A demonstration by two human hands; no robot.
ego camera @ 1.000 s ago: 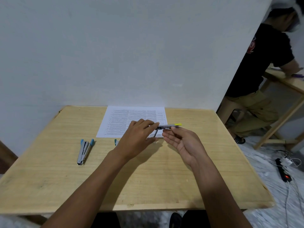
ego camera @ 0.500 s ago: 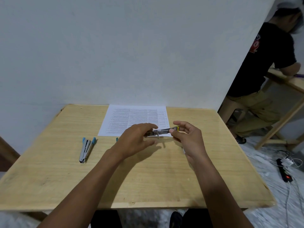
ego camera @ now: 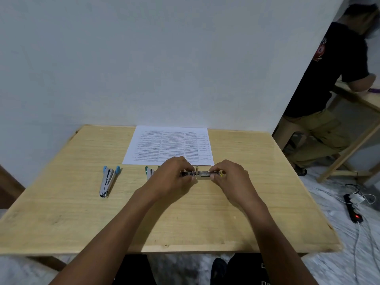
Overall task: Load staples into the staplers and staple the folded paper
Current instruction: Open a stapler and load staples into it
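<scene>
A small metal stapler with a yellow tip is held level just above the wooden table, between both hands. My left hand grips its left end and my right hand pinches its right end, near the yellow tip. A thin part stands up from its middle. A printed sheet of paper lies flat at the back of the table. A stapler with blue tips lies open on the left. A green-tipped stapler lies half hidden behind my left hand.
A white wall rises right behind the table. To the right a person in a black shirt leans on another wooden table. A power strip with cables lies on the floor at the right.
My right hand has turned palm-down and closed its fingers on the stapler's right end. Both hands have come slightly nearer to me with the stapler, off the paper's edge.
</scene>
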